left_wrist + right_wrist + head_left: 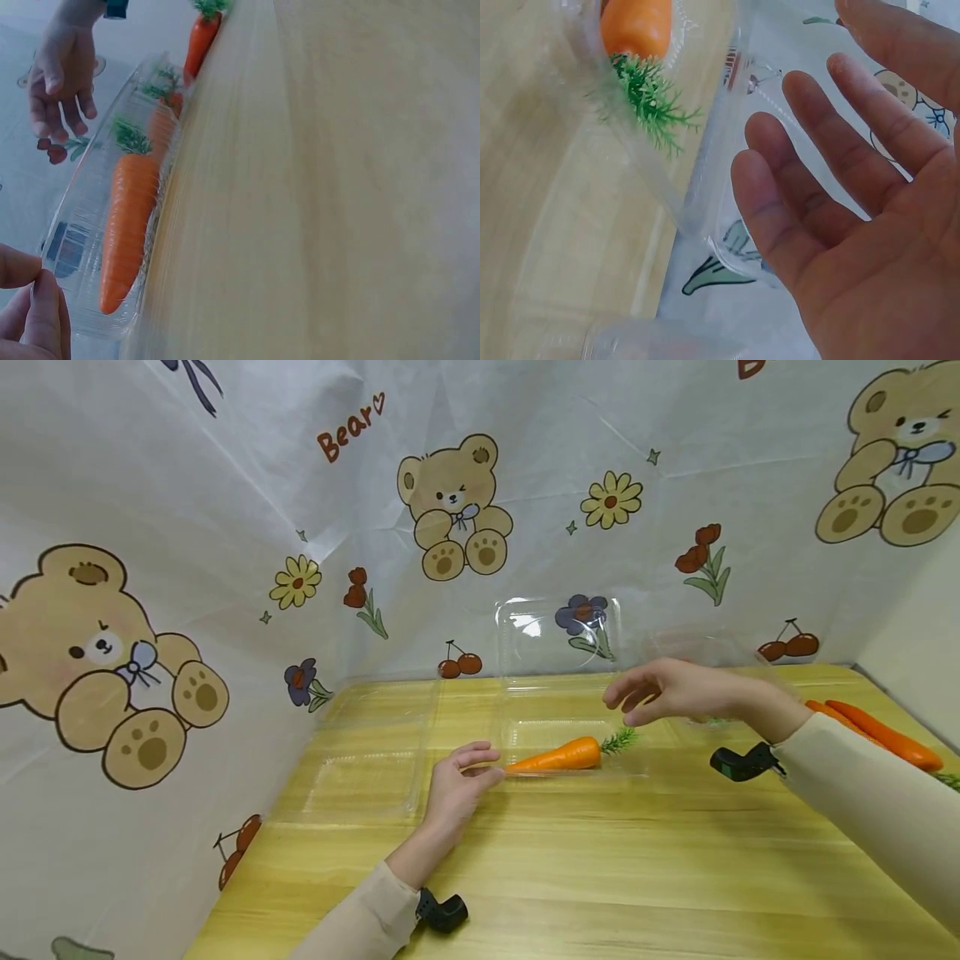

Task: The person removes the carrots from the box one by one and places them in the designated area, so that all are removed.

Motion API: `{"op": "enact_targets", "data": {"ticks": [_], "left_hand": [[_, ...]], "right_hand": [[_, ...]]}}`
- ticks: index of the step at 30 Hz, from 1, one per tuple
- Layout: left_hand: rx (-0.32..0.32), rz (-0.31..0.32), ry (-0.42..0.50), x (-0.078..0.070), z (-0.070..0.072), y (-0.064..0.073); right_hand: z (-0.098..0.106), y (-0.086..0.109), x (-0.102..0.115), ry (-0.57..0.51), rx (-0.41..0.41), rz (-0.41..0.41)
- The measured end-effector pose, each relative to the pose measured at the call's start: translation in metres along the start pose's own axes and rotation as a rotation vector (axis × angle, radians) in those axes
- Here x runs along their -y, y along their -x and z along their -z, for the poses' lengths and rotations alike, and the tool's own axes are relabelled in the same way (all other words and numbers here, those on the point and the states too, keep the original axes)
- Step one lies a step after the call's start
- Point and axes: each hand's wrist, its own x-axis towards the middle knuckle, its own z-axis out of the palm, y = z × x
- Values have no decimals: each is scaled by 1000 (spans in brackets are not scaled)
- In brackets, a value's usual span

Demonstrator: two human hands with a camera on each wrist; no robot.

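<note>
An orange carrot [562,755] with a green feathery top lies in a clear plastic box [626,774], whose hinged lid [517,643] stands raised at the back. My left hand [459,787] is at the box's left front corner; in the left wrist view its thumb and index finger [46,300] pinch the thin clear edge beside the carrot's tip [112,296]. Above the right end of the box my right hand [678,689] hovers with its fingers spread and nothing in it. The right wrist view shows its open palm [885,247] near the carrot's green top [649,97].
On the left of the wooden table [600,868] is another clear plastic box [360,777]. A third clear box [705,652] stands behind my right wrist, partly hidden. More carrots [885,735] lie at the far right. A bear-print sheet [540,410] hangs behind.
</note>
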Motion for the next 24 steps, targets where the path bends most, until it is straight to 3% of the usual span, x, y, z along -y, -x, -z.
{"op": "enact_targets", "data": {"ticks": [6,15,24], "left_hand": [[4,-7,8,-1,1,-1],[6,-1,11,0,1,-1],[5,-8,9,0,2,-1]], "right_hand": [[-4,-19,-5,-33,43,40],[-12,-40,-10,-22,58,-18],[-20,-65,-14,-30,123,-11]]}}
